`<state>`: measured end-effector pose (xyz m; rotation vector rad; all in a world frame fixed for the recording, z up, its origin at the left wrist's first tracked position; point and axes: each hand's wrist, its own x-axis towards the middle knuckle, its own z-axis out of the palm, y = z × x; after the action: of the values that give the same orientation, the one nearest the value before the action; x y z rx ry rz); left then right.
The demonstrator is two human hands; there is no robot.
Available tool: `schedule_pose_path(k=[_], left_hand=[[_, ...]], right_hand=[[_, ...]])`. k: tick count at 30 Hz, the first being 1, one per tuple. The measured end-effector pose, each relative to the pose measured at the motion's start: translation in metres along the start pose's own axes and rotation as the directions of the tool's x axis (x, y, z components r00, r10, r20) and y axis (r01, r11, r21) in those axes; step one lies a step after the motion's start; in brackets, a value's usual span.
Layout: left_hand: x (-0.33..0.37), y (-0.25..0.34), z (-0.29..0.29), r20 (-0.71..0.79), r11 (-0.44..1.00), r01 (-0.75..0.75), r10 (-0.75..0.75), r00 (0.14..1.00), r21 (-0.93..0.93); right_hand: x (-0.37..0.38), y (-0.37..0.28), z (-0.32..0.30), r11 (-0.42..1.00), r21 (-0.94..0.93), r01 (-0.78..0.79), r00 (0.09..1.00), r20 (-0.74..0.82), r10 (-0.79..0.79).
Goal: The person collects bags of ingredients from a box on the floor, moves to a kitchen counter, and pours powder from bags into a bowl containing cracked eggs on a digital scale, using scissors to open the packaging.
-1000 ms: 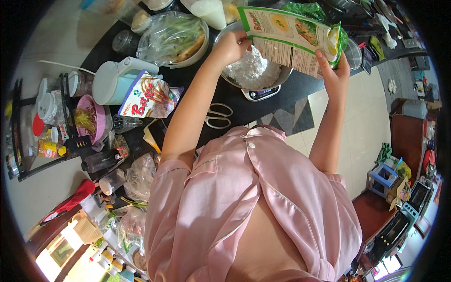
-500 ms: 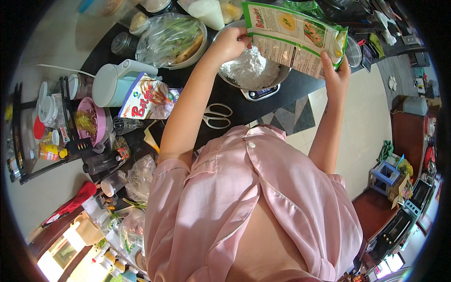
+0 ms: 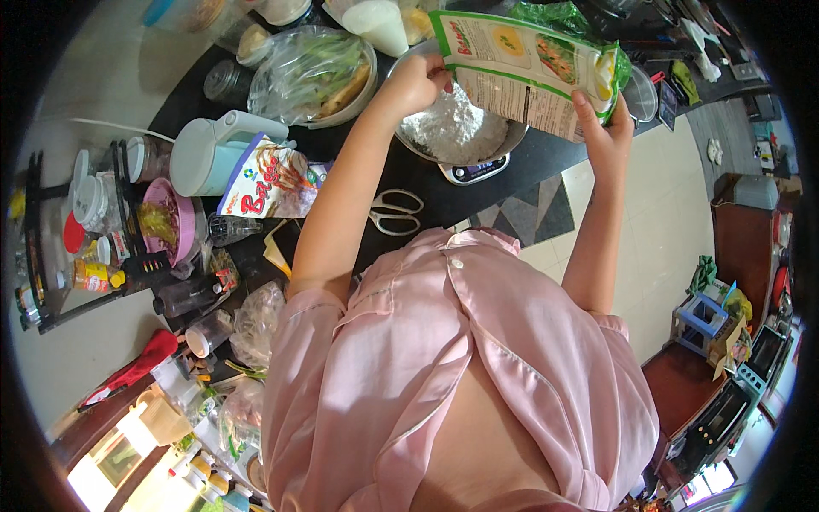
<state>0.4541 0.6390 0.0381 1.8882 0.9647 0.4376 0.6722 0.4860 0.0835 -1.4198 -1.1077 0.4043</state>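
Between my hands a green-edged flour packet (image 3: 529, 72) is tipped on its side over a metal bowl (image 3: 518, 136). My left hand (image 3: 414, 85) pinches the packet's left end, by the bowl's rim. At the other end, my right hand (image 3: 604, 124) grips the packet with the thumb on its printed face. White powder (image 3: 452, 119) lies heaped in the bowl, just below the packet's left end. Under the bowl sits a small kitchen scale (image 3: 478, 171), its display partly hidden. Whether powder is falling cannot be made out.
Scissors (image 3: 396, 212) lie on the dark counter in front of the bowl. Left of my forearm are a purple-and-white packet (image 3: 269, 179) and a pale blue jug (image 3: 200, 158). A plastic-covered bowl of vegetables (image 3: 311, 77) stands behind them. Jars fill a black rack (image 3: 77, 239) farther left.
The packet has sunk slightly and shifted a little left, with both hands still on it. Elsewhere the scene looks the same.
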Motion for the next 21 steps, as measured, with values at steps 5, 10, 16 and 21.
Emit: schedule_pose_path(k=[5, 10, 16, 21], left_hand=[[0.000, -0.004, 0.007, -0.037, 0.997, 0.014, -0.011, 0.999, 0.072], [-0.001, 0.011, -0.002, -0.042, 0.996, 0.059, -0.057, 0.998, 0.064], [0.009, 0.029, -0.018, 0.059, 0.991, -0.114, 0.109, 0.992, 0.073], [0.020, 0.040, -0.025, 0.161, 0.969, -0.109, 0.074, 0.984, 0.220]], right_hand=[[0.000, -0.008, 0.004, 1.000, 0.026, 0.002, 1.000, 0.022, -0.003], [-0.001, 0.005, 0.000, 0.998, -0.038, -0.045, 0.998, 0.042, 0.046], [-0.010, 0.031, -0.006, 0.945, 0.260, -0.196, 0.961, -0.139, 0.237], [-0.013, 0.035, -0.005, 0.892, 0.384, -0.240, 0.936, -0.151, 0.317]])
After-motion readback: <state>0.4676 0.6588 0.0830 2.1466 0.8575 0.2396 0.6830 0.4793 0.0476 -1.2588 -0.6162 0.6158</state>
